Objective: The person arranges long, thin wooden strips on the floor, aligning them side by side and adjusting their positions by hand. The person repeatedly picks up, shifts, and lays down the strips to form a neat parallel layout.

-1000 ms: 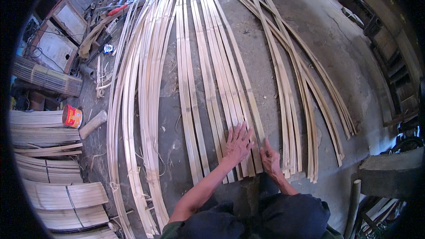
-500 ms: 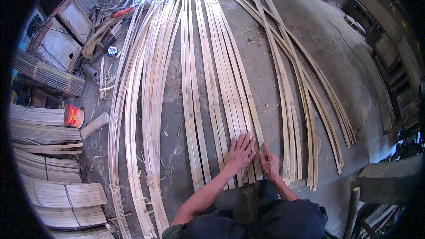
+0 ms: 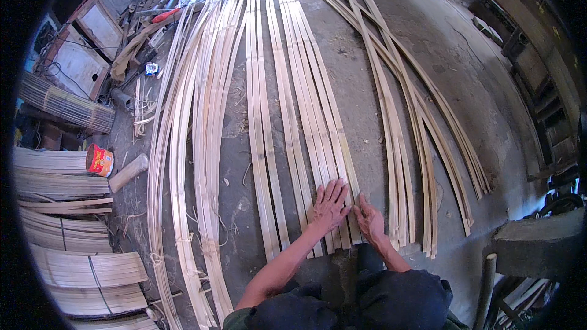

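Note:
A group of long, pale bamboo strips (image 3: pixel 313 116) lies side by side on the floor, running away from me. My left hand (image 3: pixel 330 208) is spread palm down on top of the near ends, fingers pointing away. Beside it, my right hand (image 3: pixel 371 221) is at the outer edge of the rightmost strip. Its thumb and forefinger are apart, while the other fingers are bent and partly hidden. To the left of these lies a separate, narrower pair of strips (image 3: pixel 260 146). Dark joint marks cross many of them.
Loosely tied bamboo strips (image 3: pixel 205 116) lie left, and crossing strips (image 3: pixel 396 195) lie right. Bound slat bundles (image 3: pixel 88 266), a red tub (image 3: pixel 99 160) and a short wooden log (image 3: pixel 129 173) are along the left. A concrete block (image 3: pixel 541 235) and a post (image 3: pixel 487 287) stand near right.
Both hands stay at the near ends of the strips. My right hand has shifted slightly nearer my left, its forefinger now less raised. The whole view has moved a little.

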Action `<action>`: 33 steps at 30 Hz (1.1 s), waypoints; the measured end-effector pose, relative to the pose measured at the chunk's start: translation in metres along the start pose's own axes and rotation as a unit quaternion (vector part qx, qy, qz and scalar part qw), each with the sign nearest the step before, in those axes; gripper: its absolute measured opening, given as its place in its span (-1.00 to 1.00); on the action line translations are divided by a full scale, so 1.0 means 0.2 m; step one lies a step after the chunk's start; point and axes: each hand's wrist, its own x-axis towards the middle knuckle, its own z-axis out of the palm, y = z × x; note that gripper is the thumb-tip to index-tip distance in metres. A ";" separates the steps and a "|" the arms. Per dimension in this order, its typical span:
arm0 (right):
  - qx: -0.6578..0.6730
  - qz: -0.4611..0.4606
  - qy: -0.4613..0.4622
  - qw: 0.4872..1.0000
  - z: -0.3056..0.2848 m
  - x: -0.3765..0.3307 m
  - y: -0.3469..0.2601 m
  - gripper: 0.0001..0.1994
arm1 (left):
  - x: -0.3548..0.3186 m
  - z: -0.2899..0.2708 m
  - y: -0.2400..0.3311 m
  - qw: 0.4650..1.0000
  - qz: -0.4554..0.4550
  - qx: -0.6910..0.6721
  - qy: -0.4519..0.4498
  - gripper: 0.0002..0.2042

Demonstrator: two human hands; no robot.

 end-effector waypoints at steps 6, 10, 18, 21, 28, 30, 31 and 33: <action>-0.037 -0.003 -0.031 0.999 -0.02 -0.01 -0.02 -0.50 | 0.00 0.01 0.00 1.000 0.003 0.008 0.006 -0.35; -0.057 0.019 -0.035 0.998 -0.05 -0.02 -0.07 -0.53 | 0.01 -0.04 0.00 1.000 0.003 0.005 -0.005 -0.34; -0.085 0.032 -0.052 0.995 -0.04 -0.01 -0.07 -0.45 | 0.01 -0.03 -0.02 1.000 -0.003 0.004 -0.001 -0.32; -0.087 0.027 -0.043 0.995 -0.04 -0.04 -0.10 -0.37 | 0.00 -0.01 -0.03 1.000 0.006 0.018 0.004 -0.33; 0.009 0.137 -0.089 0.986 -0.06 -0.03 -0.17 -0.26 | 0.01 -0.01 -0.02 1.000 -0.024 -0.012 -0.015 -0.30; 0.066 0.165 -0.078 0.981 -0.08 -0.02 -0.12 -0.26 | 0.04 -0.04 0.00 0.999 -0.028 -0.021 -0.021 -0.31; 0.085 0.147 -0.058 0.984 -0.07 -0.02 -0.08 -0.25 | 0.05 -0.05 0.01 0.999 -0.029 -0.025 -0.024 -0.31; 0.124 0.111 -0.025 0.986 -0.04 -0.02 -0.02 -0.25 | 0.06 -0.06 0.02 0.998 -0.042 -0.051 0.013 -0.34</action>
